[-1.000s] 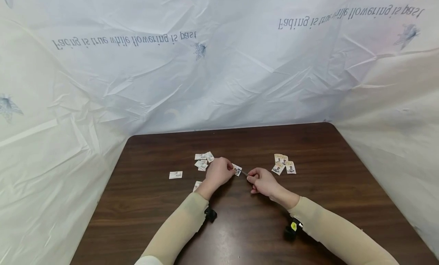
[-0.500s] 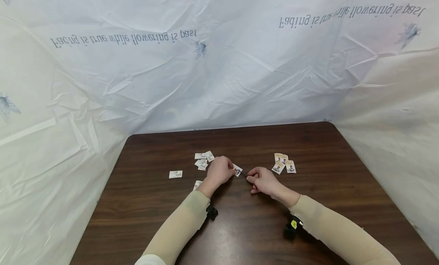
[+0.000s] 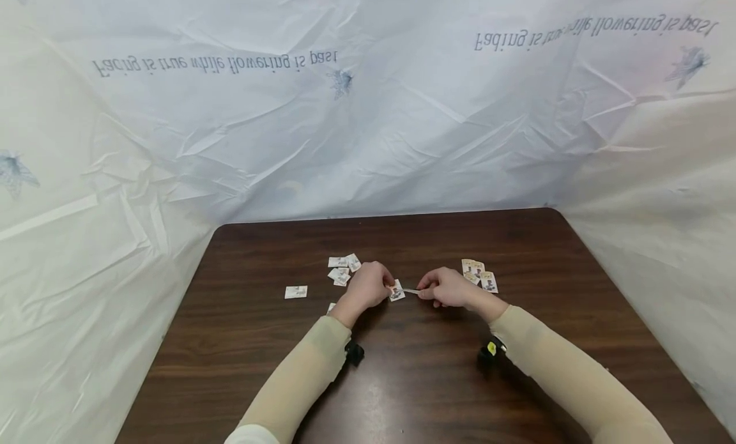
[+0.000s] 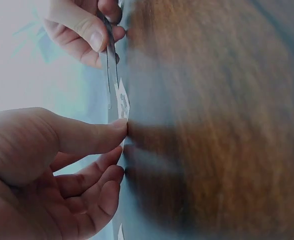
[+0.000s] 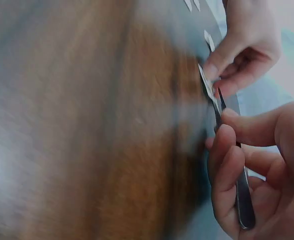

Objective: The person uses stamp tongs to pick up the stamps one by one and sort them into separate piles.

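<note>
Near the middle of the table, my left hand (image 3: 367, 287) pinches the left edge of a small white printed card (image 3: 397, 294) between thumb and fingers. My right hand (image 3: 451, 288) grips metal tweezers (image 5: 244, 197), whose tips point left toward the card. In the left wrist view, the tweezers (image 4: 107, 75) have parted arms, with one tip close to the card's (image 4: 122, 103) far corner. Whether that tip touches the card is hard to tell. The right wrist view shows my right thumb and fingers (image 5: 226, 172) around the tweezers' shaft.
Several white printed cards (image 3: 338, 275) lie loosely grouped left of my left hand, with one single card (image 3: 296, 292) farther left. Several yellowish cards (image 3: 488, 282) lie beyond my right hand. The brown wooden table (image 3: 259, 348) meets white plastic sheeting (image 3: 368, 144) behind it.
My right hand has moved slightly up and right, and the tweezers now lie more level. My left hand keeps its hold on the card, which has turned a little.
</note>
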Available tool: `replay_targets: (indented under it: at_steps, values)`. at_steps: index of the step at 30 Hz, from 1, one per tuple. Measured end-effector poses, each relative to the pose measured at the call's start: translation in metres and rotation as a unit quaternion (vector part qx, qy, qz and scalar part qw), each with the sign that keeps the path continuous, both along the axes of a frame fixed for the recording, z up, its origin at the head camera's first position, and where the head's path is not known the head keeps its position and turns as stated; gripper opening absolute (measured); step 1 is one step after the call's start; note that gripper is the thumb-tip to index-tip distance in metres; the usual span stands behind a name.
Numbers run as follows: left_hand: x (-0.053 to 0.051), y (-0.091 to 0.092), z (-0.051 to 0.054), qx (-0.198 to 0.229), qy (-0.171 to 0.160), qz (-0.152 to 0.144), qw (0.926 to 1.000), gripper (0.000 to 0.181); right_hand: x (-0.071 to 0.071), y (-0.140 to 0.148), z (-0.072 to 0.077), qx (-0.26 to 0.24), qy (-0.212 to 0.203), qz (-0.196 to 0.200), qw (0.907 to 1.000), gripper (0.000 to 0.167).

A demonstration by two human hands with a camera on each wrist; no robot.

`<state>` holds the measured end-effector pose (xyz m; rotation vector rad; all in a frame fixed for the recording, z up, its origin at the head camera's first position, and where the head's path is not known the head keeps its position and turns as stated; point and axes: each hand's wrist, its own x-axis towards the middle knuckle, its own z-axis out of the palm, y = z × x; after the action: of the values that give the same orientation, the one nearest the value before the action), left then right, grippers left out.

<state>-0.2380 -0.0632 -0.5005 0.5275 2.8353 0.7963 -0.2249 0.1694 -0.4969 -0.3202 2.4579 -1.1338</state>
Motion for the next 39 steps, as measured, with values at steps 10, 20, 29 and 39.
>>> replay_targets:
  at_steps: [10,20,29,39]
  values:
    - [-0.002,-0.002,-0.001,0.001,0.006,-0.015,0.9999,0.018,-0.02,-0.002,0.001,0.066,0.044,0.057,0.9953,0.007]
    - [-0.002,-0.002,0.001,0.005,0.0,-0.015,0.9999,0.014,-0.021,-0.005,0.002,0.09,0.065,0.047,0.9927,0.004]
    - [-0.003,-0.004,0.0,0.006,0.008,-0.014,0.9998,0.013,-0.022,-0.007,0.002,0.107,0.08,0.044,0.99,0.006]
    - [-0.004,-0.004,-0.005,0.009,0.011,-0.014,0.9998,0.015,-0.021,-0.008,0.003,0.102,0.055,0.033,0.9927,0.007]
